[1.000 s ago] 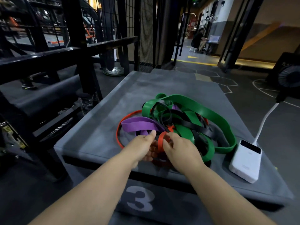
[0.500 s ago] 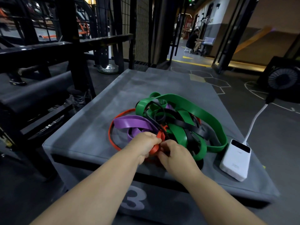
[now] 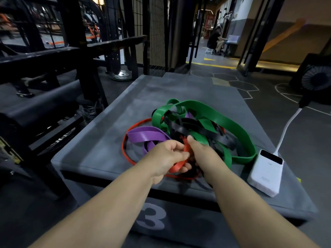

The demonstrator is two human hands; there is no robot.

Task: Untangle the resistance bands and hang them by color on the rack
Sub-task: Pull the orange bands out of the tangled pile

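A tangled heap of resistance bands lies on a grey padded box (image 3: 111,140). A wide green band (image 3: 220,120) loops round the far and right side. A purple band (image 3: 146,135) lies at the left, black bands (image 3: 200,130) cross the middle, and a thin red band (image 3: 125,151) rings the near left. My left hand (image 3: 164,156) grips a folded stretch of the red band at the heap's near edge. My right hand (image 3: 204,154) is right beside it and pinches the same red band between thumb and fingers. A black metal rack (image 3: 53,54) stands to the left.
A white power bank (image 3: 265,172) with a white cable (image 3: 286,127) sits on the box's near right corner. A black fan (image 3: 317,77) stands on the floor at far right. A person sits in the doorway far behind. The box front carries a "3".
My left hand has closed round the red band and lifted a folded part of it out of the heap. My right hand has shifted up to pinch it.
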